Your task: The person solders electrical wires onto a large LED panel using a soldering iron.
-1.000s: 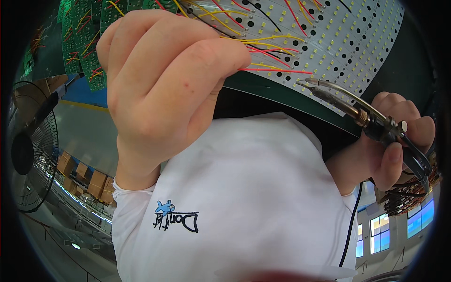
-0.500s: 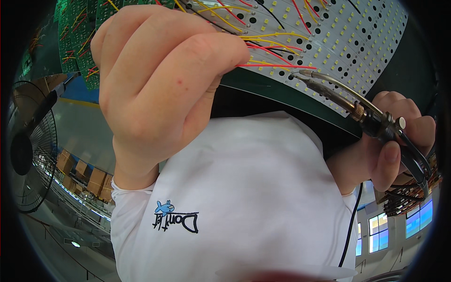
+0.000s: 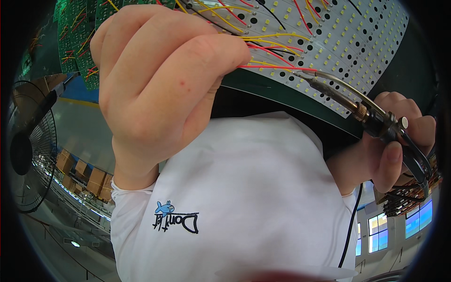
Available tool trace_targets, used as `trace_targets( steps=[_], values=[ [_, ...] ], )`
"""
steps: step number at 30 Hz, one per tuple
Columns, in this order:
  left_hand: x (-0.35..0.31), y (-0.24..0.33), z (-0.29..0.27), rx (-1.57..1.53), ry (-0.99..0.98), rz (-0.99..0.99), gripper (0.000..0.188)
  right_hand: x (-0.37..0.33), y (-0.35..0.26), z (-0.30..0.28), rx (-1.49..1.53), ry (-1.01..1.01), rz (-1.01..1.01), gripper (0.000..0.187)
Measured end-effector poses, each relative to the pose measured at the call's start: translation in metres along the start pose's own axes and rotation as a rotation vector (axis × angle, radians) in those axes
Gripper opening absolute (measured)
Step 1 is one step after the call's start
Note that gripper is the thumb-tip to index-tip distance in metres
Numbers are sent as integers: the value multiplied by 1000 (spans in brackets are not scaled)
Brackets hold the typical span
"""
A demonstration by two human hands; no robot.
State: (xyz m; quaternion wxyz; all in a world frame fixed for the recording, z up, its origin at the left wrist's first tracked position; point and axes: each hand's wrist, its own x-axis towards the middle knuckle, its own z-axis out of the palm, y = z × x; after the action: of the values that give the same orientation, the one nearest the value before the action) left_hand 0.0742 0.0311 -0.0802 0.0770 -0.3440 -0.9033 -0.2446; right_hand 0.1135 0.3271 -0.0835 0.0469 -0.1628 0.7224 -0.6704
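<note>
My left hand (image 3: 159, 80) is closed in a pinch on a red wire (image 3: 277, 67), whose far end stretches right toward the near edge of a white LED board (image 3: 347, 51). Wrapped around the black handle of a soldering iron (image 3: 371, 115), my right hand (image 3: 399, 131) holds it slanting up and to the left. The iron's tip and the end of its thin curved metal feed tube meet close to the red wire's end. Yellow, red and black wires run from solder points on the board past my left fingers. My left hand hides part of the board and the wires.
Green circuit boards (image 3: 77, 42) with short red and yellow wires lie at the upper left. A dark green work surface (image 3: 291, 96) borders the LED board. At the left stands a black fan (image 3: 33, 145), with cardboard boxes (image 3: 96, 181) beyond. A black cable (image 3: 350, 230) hangs at the right.
Very little differs. The iron and my right hand have shifted slightly right, and the red wire's end sits a touch lower, by the feed tube. My left hand keeps its pinch.
</note>
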Motion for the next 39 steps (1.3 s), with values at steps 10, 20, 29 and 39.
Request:
trace_targets(
  steps=[10,20,29,39],
  values=[
    [-5,-10,-6,-282,100,37,26,-5,1,-3,159,84,24,26],
    [-10,-8,-1,-171,-7,100,29,-6,0,9,214,233,23,25],
    [4,21,13,-135,197,-147,25,-6,2,5,259,237,14,22],
    [-4,-5,-2,-307,44,97,22,-7,1,8,230,199,-11,24]
  ],
)
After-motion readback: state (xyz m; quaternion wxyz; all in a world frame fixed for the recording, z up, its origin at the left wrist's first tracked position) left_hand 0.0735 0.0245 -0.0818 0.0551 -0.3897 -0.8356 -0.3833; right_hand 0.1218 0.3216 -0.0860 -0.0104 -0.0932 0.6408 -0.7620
